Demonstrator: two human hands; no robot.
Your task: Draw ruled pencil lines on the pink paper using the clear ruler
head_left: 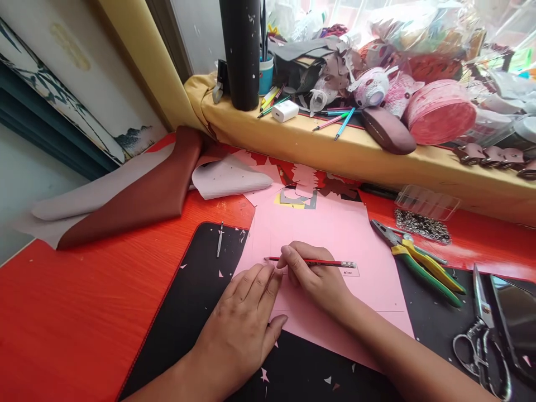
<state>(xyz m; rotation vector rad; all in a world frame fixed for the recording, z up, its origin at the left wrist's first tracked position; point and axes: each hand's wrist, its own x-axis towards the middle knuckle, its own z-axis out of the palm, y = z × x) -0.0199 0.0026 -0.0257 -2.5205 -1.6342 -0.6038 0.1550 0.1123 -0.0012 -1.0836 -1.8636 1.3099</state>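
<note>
On the red table (75, 312), at far left: one brown sheet (142, 201), loosely folded over, its pale underside exposed. Next: one black mat (167, 346), on which a slim metal tool (220, 240) is laid. Left hand (245, 312): placed palm down, fingers extended, nothing gripped; the near left part of a pink sheet is pressed by the fingertips. Pink sheet (335, 229): laid flat at centre, partly over the mat, marked with thin lines. Right hand (314, 273): set just beside the left; one red-and-black pencil (330, 263) is gripped between thumb and fingers, its point directed left. Clear strip (353, 273): laid on the pink sheet, partly hidden by the right hand. Pliers (422, 262), green and yellow handled: placed beside the sheet's right edge, near a clear case (429, 202). Farther right: scissors (479, 335), then one dark-screened device (519, 318).
</note>
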